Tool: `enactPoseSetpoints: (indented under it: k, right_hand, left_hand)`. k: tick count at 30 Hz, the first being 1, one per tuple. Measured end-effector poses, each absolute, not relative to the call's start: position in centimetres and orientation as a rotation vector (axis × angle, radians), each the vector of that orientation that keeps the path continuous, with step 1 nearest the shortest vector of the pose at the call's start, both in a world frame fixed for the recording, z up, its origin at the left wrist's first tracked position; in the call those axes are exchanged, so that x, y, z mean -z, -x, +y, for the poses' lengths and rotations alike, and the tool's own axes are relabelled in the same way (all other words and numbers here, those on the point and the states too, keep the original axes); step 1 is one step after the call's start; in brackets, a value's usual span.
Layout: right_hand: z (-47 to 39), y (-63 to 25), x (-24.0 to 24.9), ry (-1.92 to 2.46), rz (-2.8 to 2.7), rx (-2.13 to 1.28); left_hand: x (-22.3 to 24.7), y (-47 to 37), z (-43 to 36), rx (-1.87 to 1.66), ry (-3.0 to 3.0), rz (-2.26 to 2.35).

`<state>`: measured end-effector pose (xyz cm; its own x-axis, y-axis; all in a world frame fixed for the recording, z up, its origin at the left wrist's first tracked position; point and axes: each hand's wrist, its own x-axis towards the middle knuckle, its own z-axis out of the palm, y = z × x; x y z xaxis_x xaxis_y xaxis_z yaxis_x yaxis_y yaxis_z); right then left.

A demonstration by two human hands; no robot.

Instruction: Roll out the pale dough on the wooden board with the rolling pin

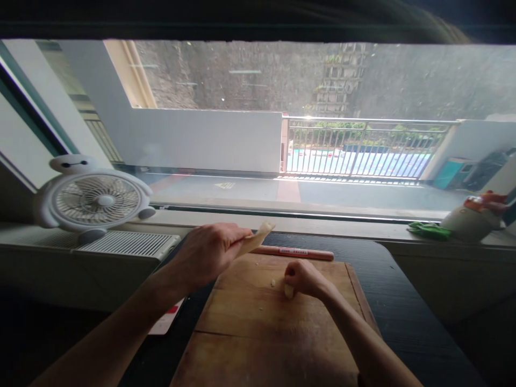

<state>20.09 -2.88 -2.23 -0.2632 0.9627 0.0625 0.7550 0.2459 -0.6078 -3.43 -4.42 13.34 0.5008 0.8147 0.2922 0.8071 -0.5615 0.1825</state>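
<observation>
My left hand (220, 244) is closed on a thin, pale, floppy sheet of dough (262, 235), lifted above the far left part of a wooden cutting board (242, 352). Down at the board's far right half, my right hand (303, 278) is curled with its fingers together around a small pale piece of dough (289, 291), partly hidden by the fingers. Small dough crumbs (273, 282) lie to the left of that hand. Behind the board rests a reddish-brown rolling pin (318, 255) with a label, its left end hidden behind the sheet of dough.
The board lies on a black table (407, 306). A flat pinkish-white item (163, 324) with a red patch sits at its left. On the window side stand a white character-shaped fan (105, 200) and, far right, a rounded pot (470, 223) beside a green cloth-like thing (429, 230).
</observation>
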Motion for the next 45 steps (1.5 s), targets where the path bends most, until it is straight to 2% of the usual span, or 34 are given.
enactPoseSetpoints:
  k: [5,8,15,19,29,35,45]
  right_hand:
    - [-4.2,-25.2,2.8,1.649,-1.934,-0.771]
    - [-5.1,-26.2,3.2,1.650,-1.845,-0.858]
    - [-6.1,-25.1,3.0,1.495,-1.664,-1.084]
    - [-6.0,-25.2,3.0,1.452,-1.569,-1.057]
    - [-6.1,-23.3,2.9,1.416,-1.671,-1.149]
    - [-6.5,-22.9,0.9,1.469,-1.989,-0.704]
    - [-10.7,-22.7,1.9,1.886,-1.829,-0.555]
  left_hand:
    - [-5.9,0.4,-10.4,-0.140,-2.713,1.110]
    - [-2.3,-0.1,-11.7,-0.182,-2.658,1.025]
    - [1.8,-1.1,-9.3,-0.237,-2.781,1.040]
    - [4.2,-3.1,-9.3,-0.303,-2.842,1.055]
    - [3.7,-2.9,-11.1,-0.413,-2.863,1.032]
    - [3.4,-2.2,-11.7,-0.531,-2.759,1.038]
    - [3.4,-4.1,-9.9,-0.682,-2.643,1.174]
